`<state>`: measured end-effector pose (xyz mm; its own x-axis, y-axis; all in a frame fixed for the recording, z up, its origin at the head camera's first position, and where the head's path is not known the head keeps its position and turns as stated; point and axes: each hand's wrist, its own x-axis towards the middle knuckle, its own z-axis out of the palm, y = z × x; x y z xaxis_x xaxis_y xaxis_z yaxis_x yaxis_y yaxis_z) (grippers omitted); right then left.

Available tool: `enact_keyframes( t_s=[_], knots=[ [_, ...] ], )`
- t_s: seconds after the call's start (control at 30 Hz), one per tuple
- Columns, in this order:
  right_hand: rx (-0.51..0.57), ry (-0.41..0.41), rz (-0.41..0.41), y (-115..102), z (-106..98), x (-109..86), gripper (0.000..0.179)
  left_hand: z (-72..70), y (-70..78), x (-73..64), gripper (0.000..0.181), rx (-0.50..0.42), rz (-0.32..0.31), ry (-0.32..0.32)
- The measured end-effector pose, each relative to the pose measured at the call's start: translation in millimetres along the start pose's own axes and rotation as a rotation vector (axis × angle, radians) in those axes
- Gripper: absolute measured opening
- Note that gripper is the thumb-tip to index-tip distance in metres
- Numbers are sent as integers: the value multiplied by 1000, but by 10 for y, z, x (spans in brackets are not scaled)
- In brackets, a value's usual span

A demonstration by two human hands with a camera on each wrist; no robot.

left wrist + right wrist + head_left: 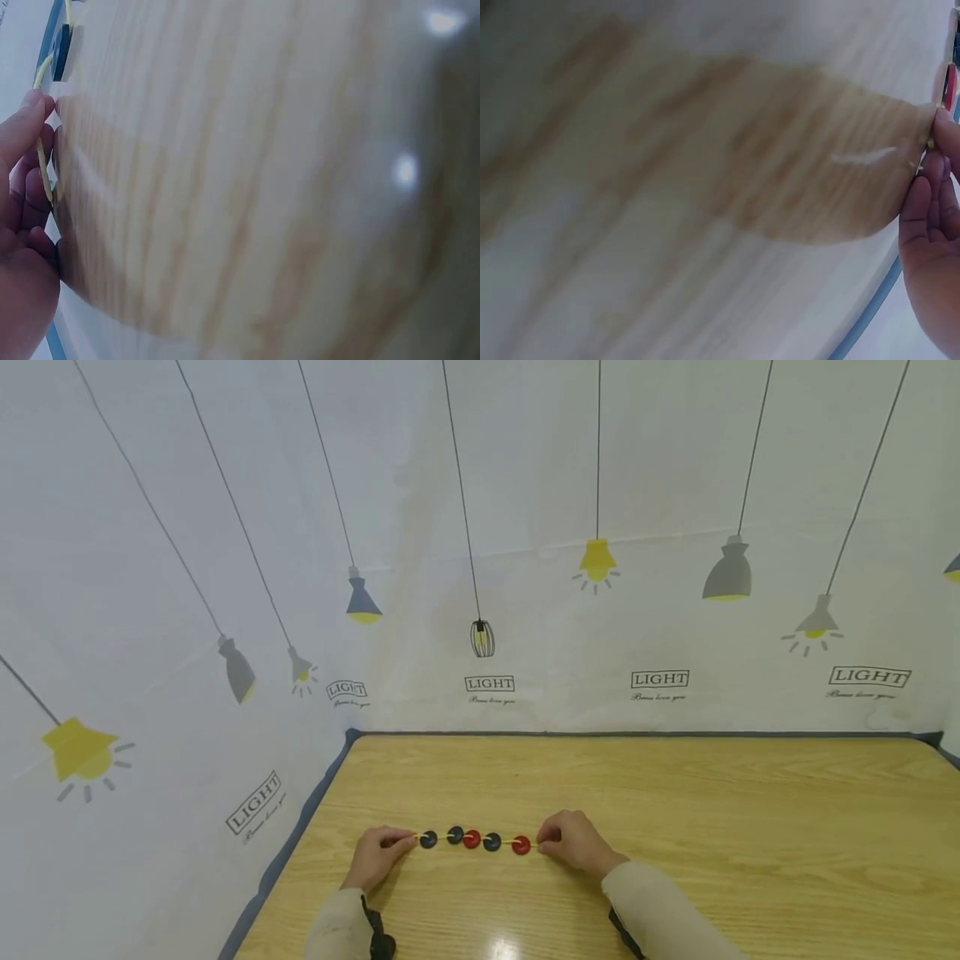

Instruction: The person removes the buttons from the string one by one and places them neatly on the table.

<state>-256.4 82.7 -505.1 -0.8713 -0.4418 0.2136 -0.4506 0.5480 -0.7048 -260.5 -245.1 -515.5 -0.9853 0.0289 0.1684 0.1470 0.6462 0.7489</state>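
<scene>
Sleeves [667, 910] lie nearest, two of them, pale, with the two hands just past their cuffs. The left hand [373, 853] pinches one end of a yellow string [506, 841] between thumb and fingers, and the left wrist view shows a loose tail hanging past the grip. The right hand [577, 843] pinches the other end beside the last button. Between them the string runs nearly straight from side to side, over the near part of the table [712, 827]; whether it touches the wood I cannot tell. The step in hand looks like drawing the threaded string out in a line; the next move, I judge, calls for firm pinches at both ends, so that nothing slips off, and an even pull or a gentle lowering. One string carries five buttons: three black buttons [428, 841] and two red buttons [521, 847], in the order black, black, red, black, red from the left. Beyond the table stands a pale wall sheet [525, 468] printed with eight whole lamps [597, 560], one cut-off lamp and five LIGHT labels [660, 679]
</scene>
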Motion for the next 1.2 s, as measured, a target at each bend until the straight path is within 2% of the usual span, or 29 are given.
enact_keyframes(
  t_s=[0.1, 0.27, 0.37, 0.53, 0.57, 0.67, 0.77, 0.8, 0.9, 1.2],
  knots=[
    [-10, -2, -24, 0, 1, -6, 4, 0, 16, -14, 12, 14, -4, 2],
    [-21, -3, -58, -23, -13, -25, 5, 16, 41, -30, 10, 39, -59, 16],
    [-11, -17, -77, -16, -23, -36, 5, 23, 45, -38, 10, 42, -69, 16],
    [66, -51, -106, 49, -61, -47, 9, 31, 60, -48, 11, 43, -54, 15],
    [77, -46, -150, 95, -55, -41, 11, 32, 67, -50, 11, 45, -56, 17],
    [108, -55, -174, 118, -68, -43, 14, 32, 93, -55, 11, 56, -61, 21],
    [114, -75, -147, 87, -91, -53, 11, 41, 123, -60, 10, 59, -83, 25],
    [118, -89, -98, 39, -113, -66, 9, 44, 129, -62, 10, 62, -85, 24],
    [110, -98, -61, -18, -143, -78, 6, 48, 151, -68, 10, 67, -88, 27],
    [86, -66, -32, 42, -181, -90, 6, 96, 189, -82, 8, 41, -94, 10]
  ],
)
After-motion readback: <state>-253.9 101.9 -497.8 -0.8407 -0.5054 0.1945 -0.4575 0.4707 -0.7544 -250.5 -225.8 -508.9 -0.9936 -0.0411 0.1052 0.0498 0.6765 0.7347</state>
